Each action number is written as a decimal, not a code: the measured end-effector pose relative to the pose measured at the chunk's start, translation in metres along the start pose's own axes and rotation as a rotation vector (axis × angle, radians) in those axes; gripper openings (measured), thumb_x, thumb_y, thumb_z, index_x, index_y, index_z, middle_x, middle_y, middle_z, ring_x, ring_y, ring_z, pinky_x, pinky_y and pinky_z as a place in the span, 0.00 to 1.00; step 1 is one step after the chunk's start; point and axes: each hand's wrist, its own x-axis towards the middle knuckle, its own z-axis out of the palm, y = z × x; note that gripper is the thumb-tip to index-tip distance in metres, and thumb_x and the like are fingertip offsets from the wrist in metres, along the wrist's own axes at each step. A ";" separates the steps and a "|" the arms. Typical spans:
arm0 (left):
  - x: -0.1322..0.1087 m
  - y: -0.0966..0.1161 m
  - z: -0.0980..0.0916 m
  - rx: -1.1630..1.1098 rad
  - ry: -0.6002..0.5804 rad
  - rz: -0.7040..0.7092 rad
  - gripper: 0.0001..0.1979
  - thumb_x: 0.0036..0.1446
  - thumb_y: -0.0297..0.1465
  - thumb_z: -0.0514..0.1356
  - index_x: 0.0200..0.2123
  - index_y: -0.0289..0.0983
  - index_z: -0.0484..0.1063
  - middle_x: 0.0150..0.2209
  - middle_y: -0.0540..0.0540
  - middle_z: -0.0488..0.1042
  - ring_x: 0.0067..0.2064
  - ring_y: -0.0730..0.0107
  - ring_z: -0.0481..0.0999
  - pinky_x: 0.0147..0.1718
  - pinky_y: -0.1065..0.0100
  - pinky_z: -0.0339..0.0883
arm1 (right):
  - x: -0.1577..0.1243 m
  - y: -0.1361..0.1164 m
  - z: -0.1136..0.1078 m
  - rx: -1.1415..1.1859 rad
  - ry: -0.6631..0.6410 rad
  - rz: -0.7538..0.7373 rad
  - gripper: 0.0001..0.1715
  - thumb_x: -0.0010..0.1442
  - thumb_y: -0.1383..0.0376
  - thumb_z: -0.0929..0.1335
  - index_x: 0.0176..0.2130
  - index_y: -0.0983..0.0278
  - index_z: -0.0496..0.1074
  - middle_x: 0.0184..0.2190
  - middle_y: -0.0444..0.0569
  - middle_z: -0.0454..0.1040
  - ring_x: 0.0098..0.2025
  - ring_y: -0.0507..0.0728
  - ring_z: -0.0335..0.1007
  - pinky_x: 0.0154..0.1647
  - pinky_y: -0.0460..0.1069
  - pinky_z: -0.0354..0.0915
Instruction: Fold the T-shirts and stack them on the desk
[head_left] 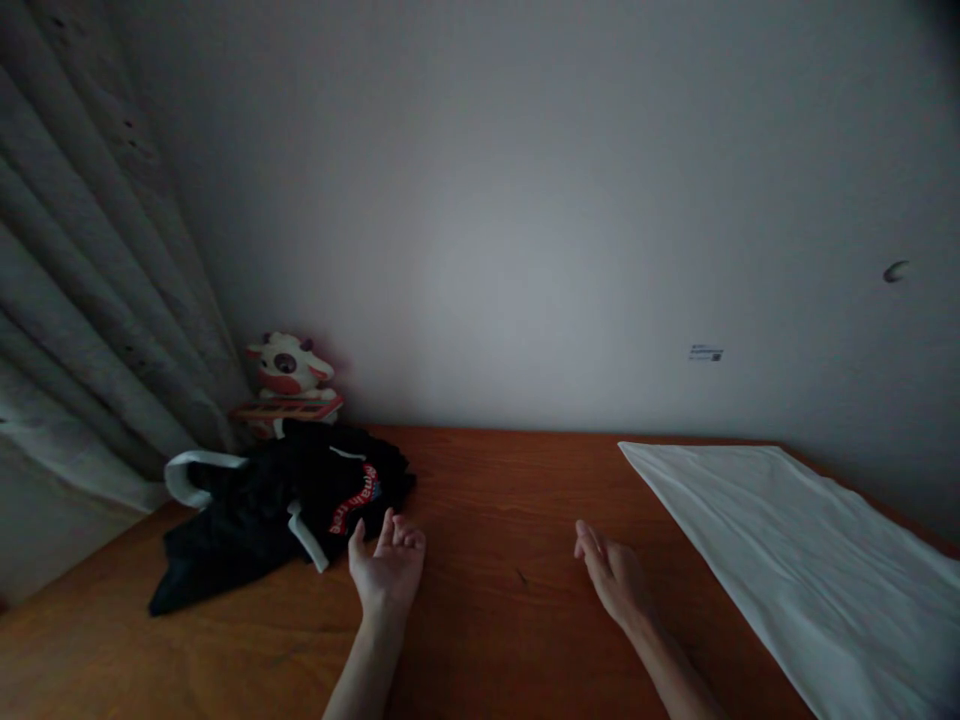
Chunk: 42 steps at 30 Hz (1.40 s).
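My left hand [388, 570] is palm up over the wooden table [517, 640], its fingers loosely curled and apart with nothing in them. Just to its left lies a crumpled black garment [247, 520] with white trim and red-backed white lettering, close to my fingertips. My right hand [615, 575] is turned inward, thumb side up, with its fingers stretched out and holding nothing. To the right of that hand a white cloth [825, 560] lies spread out with a few wrinkles, apart from my fingers.
A cow-shaped toy [289, 375] with a small keyboard stands behind the black garment, against the wall [510, 220]. A pale curtain [90, 260] hangs at the left. On the wall at the right are a small label [706, 353] and a round hole or fitting [895, 271].
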 end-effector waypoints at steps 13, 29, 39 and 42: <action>0.062 0.131 -0.035 0.845 0.232 0.518 0.30 0.39 0.43 0.70 0.45 0.35 0.70 0.36 0.47 0.74 0.31 0.69 0.71 0.32 0.65 0.66 | -0.003 0.002 -0.003 -0.001 -0.039 -0.131 0.38 0.64 0.35 0.53 0.22 0.58 0.66 0.18 0.46 0.70 0.21 0.56 0.67 0.28 0.49 0.60; 0.017 0.093 0.039 0.788 -0.438 0.553 0.08 0.52 0.36 0.67 0.34 0.42 0.72 0.30 0.52 0.71 0.32 0.67 0.70 0.36 0.70 0.63 | -0.013 -0.008 -0.010 0.065 -0.091 -0.052 0.36 0.61 0.34 0.57 0.20 0.58 0.64 0.16 0.45 0.64 0.20 0.55 0.62 0.23 0.47 0.60; -0.075 -0.010 0.059 1.114 -1.500 0.184 0.03 0.54 0.29 0.62 0.33 0.42 0.75 0.24 0.52 0.70 0.24 0.70 0.64 0.24 0.69 0.52 | -0.013 -0.006 -0.004 0.147 -0.034 -0.105 0.25 0.62 0.43 0.64 0.43 0.60 0.72 0.36 0.50 0.79 0.39 0.58 0.76 0.41 0.50 0.71; -0.090 -0.038 0.055 1.008 -1.538 0.075 0.08 0.54 0.35 0.63 0.25 0.40 0.70 0.22 0.52 0.70 0.24 0.72 0.65 0.24 0.70 0.55 | -0.008 0.004 0.000 0.156 0.008 -0.071 0.29 0.61 0.44 0.65 0.53 0.59 0.70 0.51 0.54 0.77 0.53 0.62 0.74 0.54 0.56 0.69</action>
